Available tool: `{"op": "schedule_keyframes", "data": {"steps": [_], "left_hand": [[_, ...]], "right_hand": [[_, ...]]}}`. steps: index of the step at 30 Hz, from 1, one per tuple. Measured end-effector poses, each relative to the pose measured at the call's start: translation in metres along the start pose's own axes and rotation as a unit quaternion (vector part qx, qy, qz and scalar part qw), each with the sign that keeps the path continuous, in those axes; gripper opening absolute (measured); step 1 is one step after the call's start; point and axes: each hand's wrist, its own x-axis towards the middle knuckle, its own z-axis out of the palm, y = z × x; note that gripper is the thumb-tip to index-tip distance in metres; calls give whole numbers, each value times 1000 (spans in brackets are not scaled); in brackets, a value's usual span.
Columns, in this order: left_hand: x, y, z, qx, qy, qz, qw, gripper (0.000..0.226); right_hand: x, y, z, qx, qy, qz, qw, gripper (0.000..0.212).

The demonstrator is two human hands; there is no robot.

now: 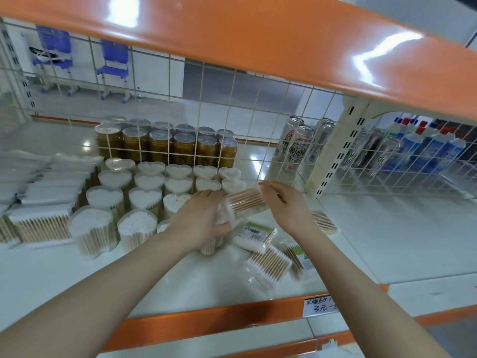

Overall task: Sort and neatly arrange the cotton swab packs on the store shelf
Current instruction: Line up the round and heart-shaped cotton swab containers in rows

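Two hands | left hand (206, 215) grips swab pack (245, 202) | right hand (286, 202) touches it

Hands: two, the left hand (204, 218) and the right hand (286, 205).
Heart-shaped swab tubs (104, 198): about eighteen showed on the shelf (387, 236), in rows; some were hidden behind the arm.
Flat swab packs, loose (268, 267): four lay near the front edge, plus one held pack (245, 202).
Stacked flat packs (41, 223): a pile at the left edge, too many to count.
Gold canisters (160, 146): about twelve behind the wire grid (201, 104).
Beer cans (296, 146): roughly four.
Blue chairs (113, 63): two.
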Motion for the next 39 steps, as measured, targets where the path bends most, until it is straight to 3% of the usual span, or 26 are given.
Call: {"op": "schedule_keyframes", "data": {"steps": [7, 10, 15, 26, 39], "left_hand": [[-3, 5, -7, -45, 40, 1, 998, 66], [-3, 6, -8, -64, 49, -10, 997, 84], [-2, 8, -11, -94, 94, -22, 991, 58], [3, -3, -19, -121, 129, -50, 983, 54], [10, -10, -24, -130, 71, -56, 987, 45]], "right_hand": [[-2, 8, -3, 11, 13, 8, 1000, 32], [-5, 8, -4, 15, 17, -5, 1000, 28], [-9, 13, -2, -2, -30, -2, 1000, 35], [-15, 10, 7, 44, -120, 0, 992, 57], [-23, -1, 8, 90, -148, 1, 985, 29]]}}
